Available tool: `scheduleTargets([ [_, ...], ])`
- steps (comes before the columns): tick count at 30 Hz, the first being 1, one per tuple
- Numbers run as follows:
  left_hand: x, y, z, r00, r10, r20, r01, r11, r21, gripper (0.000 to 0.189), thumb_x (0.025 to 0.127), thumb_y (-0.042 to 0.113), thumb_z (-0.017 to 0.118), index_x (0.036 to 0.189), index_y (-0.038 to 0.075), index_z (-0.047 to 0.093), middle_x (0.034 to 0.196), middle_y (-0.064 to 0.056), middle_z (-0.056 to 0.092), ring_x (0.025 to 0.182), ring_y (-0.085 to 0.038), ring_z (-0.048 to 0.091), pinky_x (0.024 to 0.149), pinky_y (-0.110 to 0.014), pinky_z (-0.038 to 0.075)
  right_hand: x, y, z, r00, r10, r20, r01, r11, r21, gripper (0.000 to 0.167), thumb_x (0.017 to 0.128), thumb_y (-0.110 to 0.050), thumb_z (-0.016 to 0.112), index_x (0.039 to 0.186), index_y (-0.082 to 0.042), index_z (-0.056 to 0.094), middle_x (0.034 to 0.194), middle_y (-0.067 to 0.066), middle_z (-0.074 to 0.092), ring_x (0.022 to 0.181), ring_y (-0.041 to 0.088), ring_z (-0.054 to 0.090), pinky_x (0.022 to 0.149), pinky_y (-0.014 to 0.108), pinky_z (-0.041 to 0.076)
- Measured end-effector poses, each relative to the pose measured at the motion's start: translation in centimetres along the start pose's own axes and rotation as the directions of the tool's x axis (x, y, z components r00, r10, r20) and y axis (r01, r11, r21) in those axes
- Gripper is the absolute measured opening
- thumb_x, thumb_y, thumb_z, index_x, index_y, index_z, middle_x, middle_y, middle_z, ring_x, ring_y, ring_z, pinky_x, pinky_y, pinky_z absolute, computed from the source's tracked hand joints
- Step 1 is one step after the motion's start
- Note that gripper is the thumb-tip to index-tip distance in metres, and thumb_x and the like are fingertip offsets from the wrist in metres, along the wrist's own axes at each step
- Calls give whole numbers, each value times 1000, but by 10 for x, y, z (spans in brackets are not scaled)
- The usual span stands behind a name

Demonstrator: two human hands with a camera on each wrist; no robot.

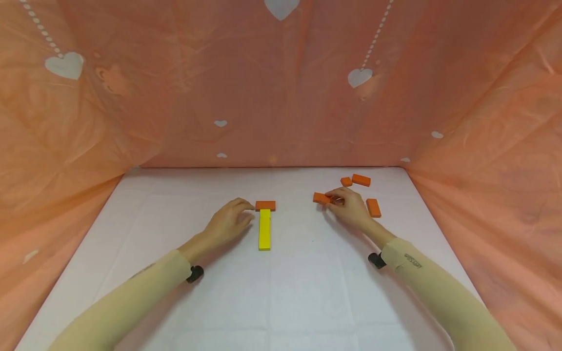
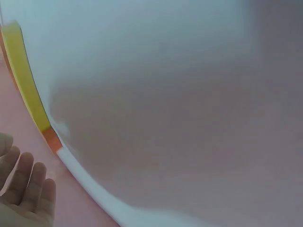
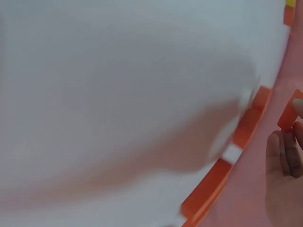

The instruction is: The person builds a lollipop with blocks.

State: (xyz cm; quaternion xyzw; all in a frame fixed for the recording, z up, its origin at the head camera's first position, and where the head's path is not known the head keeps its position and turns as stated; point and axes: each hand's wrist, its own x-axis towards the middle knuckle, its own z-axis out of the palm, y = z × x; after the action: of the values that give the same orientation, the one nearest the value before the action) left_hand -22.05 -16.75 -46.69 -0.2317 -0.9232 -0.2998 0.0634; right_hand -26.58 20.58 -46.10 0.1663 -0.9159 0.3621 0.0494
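Observation:
My right hand [image 1: 350, 207] pinches an orange block [image 1: 321, 198] between thumb and fingers. The same orange block [image 3: 289, 111] shows at the right edge of the right wrist view. My left hand [image 1: 226, 223] holds nothing, its fingers loosely bent, fingertips right at the left end of another orange block [image 1: 265, 205]. That block lies crosswise at the far end of a long yellow block [image 1: 265, 231], so the two look like a T. In the left wrist view, the fingers [image 2: 33, 182] of my left hand are spread apart, near the yellow block [image 2: 26, 78].
Beyond and beside my right hand lie a small orange block [image 1: 346, 182], an orange block [image 1: 361, 180] and another orange block [image 1: 373, 207]. White cloth [image 1: 307, 292] covers the table. Orange curtains with white hearts [image 1: 281, 97] hang at the back and both sides.

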Motion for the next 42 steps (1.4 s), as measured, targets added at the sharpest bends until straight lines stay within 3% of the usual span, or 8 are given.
scheduleTargets([
  [9,24,-11,3,999,18,37,-20,998,61,19,99,9,72,115,0,76,115,-13,69,109,-32,65,100,-48,55,29,-30,25,999,-40,13,38,994,105,32,92,-6,77,123,0,74,117,17,68,106,33,69,96,45,58],
  [16,34,-15,7,997,35,64,-41,995,96,19,99,9,72,114,1,78,116,-12,69,107,-30,65,99,-44,57,50,-51,48,997,-58,44,50,986,161,31,93,-3,74,123,3,73,121,19,67,107,34,69,96,42,59],
  [26,37,-19,9,996,76,38,-79,992,99,14,96,12,76,105,2,80,108,-10,72,101,-29,66,93,-43,58,70,-72,75,989,-57,134,32,984,177,31,95,-4,73,125,1,73,124,18,67,110,31,69,97,36,58],
  [42,36,-22,13,991,131,21,-133,982,132,15,97,12,76,103,-1,81,106,-11,73,100,-29,67,89,-42,60,92,-90,105,959,-62,277,38,995,90,30,96,-9,74,125,-2,74,124,15,67,110,28,68,93,31,59],
])
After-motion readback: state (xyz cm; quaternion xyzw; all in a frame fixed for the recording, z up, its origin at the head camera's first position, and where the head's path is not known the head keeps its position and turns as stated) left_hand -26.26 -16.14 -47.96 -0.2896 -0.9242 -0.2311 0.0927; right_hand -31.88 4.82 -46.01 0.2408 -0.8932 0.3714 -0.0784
